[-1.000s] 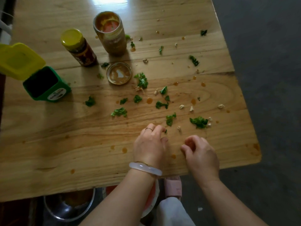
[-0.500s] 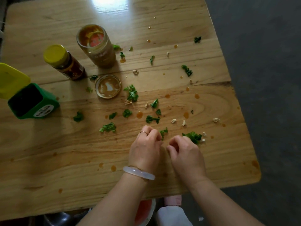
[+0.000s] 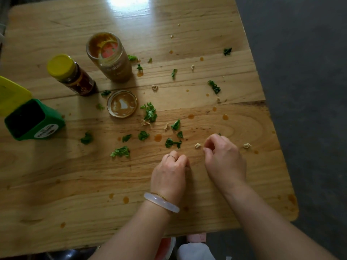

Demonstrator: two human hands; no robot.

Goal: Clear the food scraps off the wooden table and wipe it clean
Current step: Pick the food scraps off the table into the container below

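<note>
1. pinching with my right hand [image 3: 224,158] near a pale scrap [image 3: 197,145] at centre frame; what the fingertips hold, i cannot tell.
2. my left hand [image 3: 170,174] stays curled, probably cupping gathered bits, contents hidden.
3. green scraps [image 3: 150,112] litter the wooden table [image 3: 75,184] mid-frame, so wiping waits.

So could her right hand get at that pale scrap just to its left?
Probably yes: the pale scrap lies on bare wood right beside the right hand, with nothing between them.
</note>
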